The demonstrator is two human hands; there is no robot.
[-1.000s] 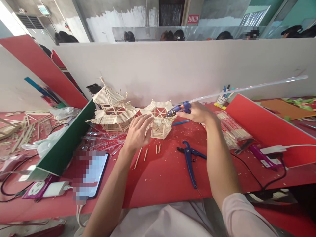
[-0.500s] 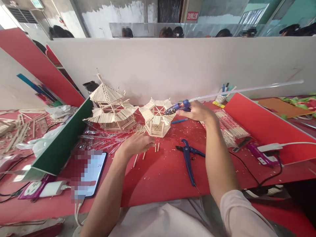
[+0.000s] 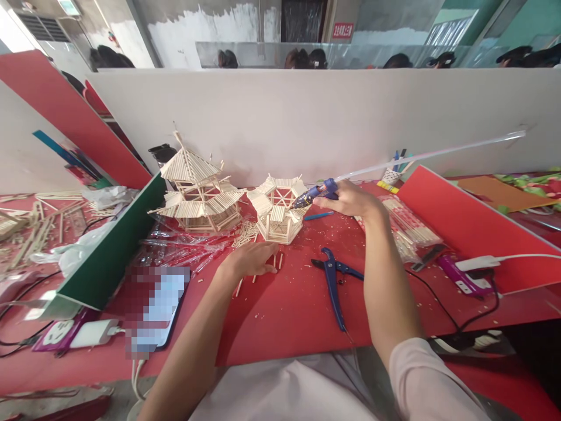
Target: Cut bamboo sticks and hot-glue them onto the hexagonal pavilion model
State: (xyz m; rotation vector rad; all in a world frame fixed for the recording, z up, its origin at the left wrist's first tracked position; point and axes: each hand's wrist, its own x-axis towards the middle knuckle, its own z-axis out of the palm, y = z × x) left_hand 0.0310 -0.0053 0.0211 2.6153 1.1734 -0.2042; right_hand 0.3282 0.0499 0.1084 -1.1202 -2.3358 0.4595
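A small pavilion model of thin wooden sticks (image 3: 277,211) stands on the red table (image 3: 284,310). My right hand (image 3: 350,199) grips a blue glue gun (image 3: 316,193) with a long clear glue stick (image 3: 429,155) trailing right; its nozzle points at the model's roof. My left hand (image 3: 249,259) lies low on the table just in front of the model, fingers curled down onto short loose sticks (image 3: 258,273); I cannot make out whether it holds one. A larger stick pavilion (image 3: 195,190) stands to the left.
Blue-handled cutters (image 3: 333,280) lie right of the loose sticks. A phone (image 3: 155,310) on a charger rests at the left front, beside a green divider (image 3: 109,251). A bag of sticks (image 3: 407,228), a purple tool (image 3: 464,280) and cables lie right. A white partition (image 3: 324,117) closes the back.
My left hand has dropped from in front of the small model down to the loose sticks on the table. The right hand and glue gun have hardly moved.
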